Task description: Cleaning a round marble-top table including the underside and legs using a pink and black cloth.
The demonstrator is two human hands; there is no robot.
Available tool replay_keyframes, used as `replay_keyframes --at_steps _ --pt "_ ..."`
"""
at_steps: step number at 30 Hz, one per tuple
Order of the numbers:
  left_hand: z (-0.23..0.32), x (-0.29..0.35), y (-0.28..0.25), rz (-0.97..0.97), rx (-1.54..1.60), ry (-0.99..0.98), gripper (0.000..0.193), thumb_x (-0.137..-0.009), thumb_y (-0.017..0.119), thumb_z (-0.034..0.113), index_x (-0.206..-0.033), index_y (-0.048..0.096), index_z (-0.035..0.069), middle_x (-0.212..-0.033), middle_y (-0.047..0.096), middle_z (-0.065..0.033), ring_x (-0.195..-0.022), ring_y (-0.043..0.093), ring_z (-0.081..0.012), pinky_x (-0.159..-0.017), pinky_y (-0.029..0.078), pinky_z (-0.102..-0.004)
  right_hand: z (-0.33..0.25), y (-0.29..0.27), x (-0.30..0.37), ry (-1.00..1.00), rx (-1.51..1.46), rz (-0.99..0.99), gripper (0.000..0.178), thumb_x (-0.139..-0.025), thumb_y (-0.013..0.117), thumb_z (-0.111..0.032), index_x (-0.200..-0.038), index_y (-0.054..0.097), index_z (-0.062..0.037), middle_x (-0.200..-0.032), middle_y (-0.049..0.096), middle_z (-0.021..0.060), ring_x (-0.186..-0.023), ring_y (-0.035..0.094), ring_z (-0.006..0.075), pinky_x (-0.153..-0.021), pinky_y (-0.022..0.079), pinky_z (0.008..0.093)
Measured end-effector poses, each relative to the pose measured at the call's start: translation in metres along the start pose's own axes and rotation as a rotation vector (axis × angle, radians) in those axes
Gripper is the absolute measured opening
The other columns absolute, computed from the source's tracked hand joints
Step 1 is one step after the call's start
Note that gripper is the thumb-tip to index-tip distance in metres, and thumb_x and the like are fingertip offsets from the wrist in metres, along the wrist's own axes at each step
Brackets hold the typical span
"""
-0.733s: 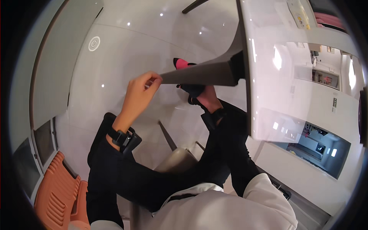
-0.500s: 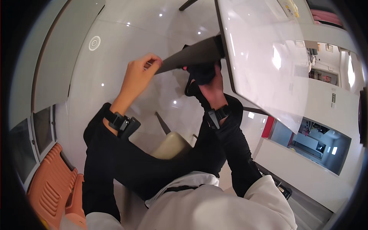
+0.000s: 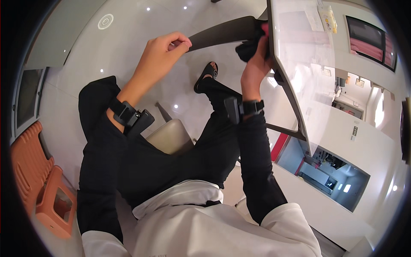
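A dark tapered table leg runs leftward from under the edge of a glossy white table. My left hand is closed at the narrow end of the leg, thumb and fingers pinched against it. Close to the tabletop edge, my right hand grips a bunched black cloth, which lies against the wide end of the leg. A bit of pink shows above those fingers. Most of the right fingers are hidden by the cloth and the leg.
Behind my knees stands a beige seat with a dark leg. Orange plastic chairs are at the left. My slippered foot rests on the tiled floor below the leg. A yellow-and-white packet lies on the table.
My right hand has slid up and right along the leg with the cloth, toward the tabletop. My left hand stays at the leg's narrow end. The whole view has shifted.
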State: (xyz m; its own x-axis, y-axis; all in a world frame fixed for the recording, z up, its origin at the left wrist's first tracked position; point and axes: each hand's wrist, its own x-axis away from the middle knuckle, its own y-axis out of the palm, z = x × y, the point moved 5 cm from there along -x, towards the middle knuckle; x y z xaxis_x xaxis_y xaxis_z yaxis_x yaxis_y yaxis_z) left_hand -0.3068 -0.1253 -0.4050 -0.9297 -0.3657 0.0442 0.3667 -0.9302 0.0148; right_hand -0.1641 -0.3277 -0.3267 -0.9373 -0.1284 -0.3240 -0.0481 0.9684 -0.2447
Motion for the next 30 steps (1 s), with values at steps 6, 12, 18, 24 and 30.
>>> replay_keyframes --at_steps 6,12,18,24,30 --pt "-0.003 -0.002 -0.004 0.015 -0.003 0.021 0.019 -0.099 0.063 0.020 -0.102 0.071 0.003 -0.090 0.070 -0.0036 -0.082 0.063 -0.0118 -0.078 0.051 -0.0264 -0.021 0.019 -0.025 0.028 0.292 -0.131 0.086 -0.095 0.071 -0.055 -0.153 0.043 0.0014 -0.158 0.045 0.0204 -0.145 0.043 0.0368 -0.121 0.030 0.0406" --pt "-0.008 -0.012 0.005 -0.002 0.066 0.049 0.020 -0.100 0.064 0.021 -0.103 0.072 0.002 -0.093 0.071 -0.0042 -0.084 0.064 -0.0118 -0.079 0.052 -0.0270 -0.018 0.020 -0.020 -0.069 0.368 -0.197 0.067 -0.099 0.070 -0.047 -0.143 0.054 0.0002 -0.138 0.061 0.0161 -0.125 0.058 0.0274 -0.111 0.039 0.0345" --pt "0.078 0.006 0.013 -0.036 0.389 0.066 0.023 -0.101 0.061 0.021 -0.108 0.071 0.002 -0.096 0.072 -0.0057 -0.087 0.066 -0.0126 -0.082 0.050 -0.0283 0.012 -0.013 -0.017 -0.266 0.554 -0.227 0.044 -0.102 0.069 -0.029 -0.137 0.062 -0.0037 -0.133 0.067 0.0145 -0.121 0.063 0.0280 -0.107 0.043 0.0352" --pt "0.127 0.027 0.014 -0.046 0.398 0.144 0.023 -0.101 0.057 0.018 -0.110 0.070 0.000 -0.094 0.071 -0.0072 -0.087 0.065 -0.0152 -0.084 0.049 -0.0302 0.042 -0.036 -0.038 -0.361 0.775 -0.252 0.040 -0.102 0.066 -0.029 -0.137 0.065 -0.0096 -0.136 0.066 0.0155 -0.126 0.062 0.0323 -0.107 0.045 0.0405" --pt "0.137 0.028 0.031 -0.022 0.288 0.133 0.022 -0.100 0.057 0.016 -0.109 0.069 -0.001 -0.094 0.070 -0.0070 -0.087 0.064 -0.0155 -0.084 0.048 -0.0306 0.040 -0.032 -0.038 -1.045 1.308 -0.216 0.034 -0.101 0.059 -0.025 -0.128 0.069 -0.0065 -0.119 0.073 0.0135 -0.114 0.067 0.0316 -0.099 0.051 0.0442"
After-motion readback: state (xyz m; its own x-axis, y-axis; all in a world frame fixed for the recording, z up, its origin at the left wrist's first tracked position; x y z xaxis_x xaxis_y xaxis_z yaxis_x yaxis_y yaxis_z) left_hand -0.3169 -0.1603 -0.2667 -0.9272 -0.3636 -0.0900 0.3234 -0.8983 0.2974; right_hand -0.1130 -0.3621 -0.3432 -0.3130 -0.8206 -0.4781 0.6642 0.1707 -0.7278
